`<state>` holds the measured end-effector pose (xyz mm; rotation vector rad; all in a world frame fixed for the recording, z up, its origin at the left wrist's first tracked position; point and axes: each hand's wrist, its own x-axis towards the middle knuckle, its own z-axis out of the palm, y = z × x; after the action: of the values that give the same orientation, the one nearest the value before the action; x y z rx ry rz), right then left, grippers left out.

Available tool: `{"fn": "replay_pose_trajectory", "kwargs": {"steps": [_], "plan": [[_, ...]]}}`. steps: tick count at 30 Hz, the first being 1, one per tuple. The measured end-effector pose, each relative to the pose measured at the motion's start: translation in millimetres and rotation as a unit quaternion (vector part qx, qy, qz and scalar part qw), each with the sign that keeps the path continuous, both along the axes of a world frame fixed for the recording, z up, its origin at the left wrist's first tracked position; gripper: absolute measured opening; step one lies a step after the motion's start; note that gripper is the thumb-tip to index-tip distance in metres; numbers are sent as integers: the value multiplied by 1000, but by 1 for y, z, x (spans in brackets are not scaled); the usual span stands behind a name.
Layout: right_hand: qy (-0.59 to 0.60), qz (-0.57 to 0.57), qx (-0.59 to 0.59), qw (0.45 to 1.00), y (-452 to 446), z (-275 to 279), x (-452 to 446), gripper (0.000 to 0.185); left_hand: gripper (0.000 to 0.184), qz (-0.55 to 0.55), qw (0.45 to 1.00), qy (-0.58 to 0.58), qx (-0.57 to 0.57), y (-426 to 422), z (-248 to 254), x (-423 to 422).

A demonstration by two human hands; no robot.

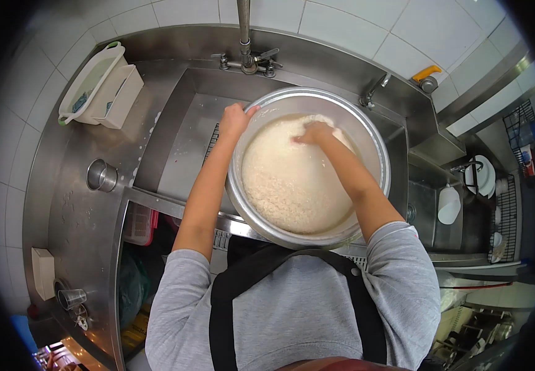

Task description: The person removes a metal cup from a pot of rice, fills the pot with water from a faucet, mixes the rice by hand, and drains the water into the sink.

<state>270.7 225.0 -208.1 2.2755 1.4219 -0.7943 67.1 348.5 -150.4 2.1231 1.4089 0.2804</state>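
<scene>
A large round metal basin sits over the sink, tilted a little. It holds white rice in cloudy water, with grains heaped toward the near left side. My left hand is closed around the basin's upper left rim, thumb over the edge. Inside the basin, my right hand reaches into the rice and water near the far side. Its fingers point left and look apart, though their tips are partly hidden in the cloudy water.
Behind the basin stands a faucet, with a smaller tap to its right. On the left counter are a white tub, a metal cup and a clear cup. A white container lies in the right-hand sink.
</scene>
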Motion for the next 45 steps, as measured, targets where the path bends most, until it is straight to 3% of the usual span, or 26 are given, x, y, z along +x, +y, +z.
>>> {"fn": "replay_pose_trajectory", "kwargs": {"steps": [1, 2, 4, 7, 8, 10, 11, 13, 14, 16, 17, 18, 19, 21, 23, 26, 28, 29, 32, 33, 35, 37, 39, 43, 45], "plan": [[27, -77, -19, 996, -6, -5, 9, 87, 61, 4, 1000, -9, -4, -1, 2, 0], [26, -78, -21, 996, -11, -18, 21, 87, 61, 3, 1000, -9, -6, -1, 3, 2], [147, -54, -101, 982, -21, -43, 41, 91, 63, -1, 1000, -6, -4, 0, 5, 4], [158, -17, -106, 982, -55, -51, 43, 87, 64, -11, 1000, -11, 13, 2, 3, 6], [155, -20, -107, 982, -65, -40, 37, 87, 64, -13, 1000, -15, 12, 4, 3, 7], [167, -105, -259, 945, -84, -13, 26, 77, 65, -15, 1000, -11, 11, 4, 1, 7], [167, -106, -260, 945, -86, -4, 26, 77, 65, -16, 1000, -11, 9, 2, 0, 7], [320, -86, -483, 811, -84, 10, 30, 67, 64, -8, 1000, -5, 4, 3, 1, 5], [319, -82, -482, 812, -78, 13, 36, 67, 64, -5, 1000, -5, 6, 4, 3, 4], [286, -147, -360, 876, -61, 18, 51, 58, 63, -10, 1000, 14, -9, 3, 4, 4], [287, -147, -360, 875, -55, 12, 54, 58, 63, -10, 1000, 15, -10, 2, 4, 3], [203, -29, -201, 958, -48, 4, 54, 54, 63, -8, 1000, 10, -4, 1, 4, 3], [107, 90, -31, 990, -44, -7, 52, 51, 62, -6, 1000, 4, 2, 1, 4, 4], [54, 138, 143, 979, -45, -37, 16, 48, 62, -11, 1000, 5, 10, 0, 5, 6], [96, 251, 190, 944, -53, -34, -32, 48, 62, -14, 1000, 5, 18, 3, 4, 8], [204, 330, 225, 894, -74, -26, -60, 49, 56, -12, 999, 6, 37, 2, -2, 8], [344, 435, 170, 814, -83, -4, -50, 52, 56, -11, 1000, 10, 12, 2, 1, 7], [344, 436, 171, 814, -80, -5, -39, 52, 56, -11, 1000, 11, 12, 3, 2, 6], [240, 293, 115, 918, -49, -1, -3, 56, 56, -12, 1000, 6, 5, 3, 1, 6], [238, 290, 114, 920, -47, -8, -11, 56, 56, -15, 1000, 6, 6, 4, 1, 6], [64, 299, 169, 937, -43, -34, -41, 64, 56, -17, 1000, 6, 6, 3, -1, 9], [79, 302, 135, 940, -62, -19, -70, 68, 56, -16, 1000, 0, 17, 4, -3, 7], [257, 433, 137, 853, -82, -6, -75, 70, 59, -16, 1000, 1, 4, 3, 1, 5], [302, 479, 174, 805, -82, 10, -28, 68, 57, -10, 1000, -2, 11, 4, -3, 3], [125, 385, 73, 911, -58, 29, -17, 61, 57, -7, 1000, -5, 5, 3, 0, 6]]}}
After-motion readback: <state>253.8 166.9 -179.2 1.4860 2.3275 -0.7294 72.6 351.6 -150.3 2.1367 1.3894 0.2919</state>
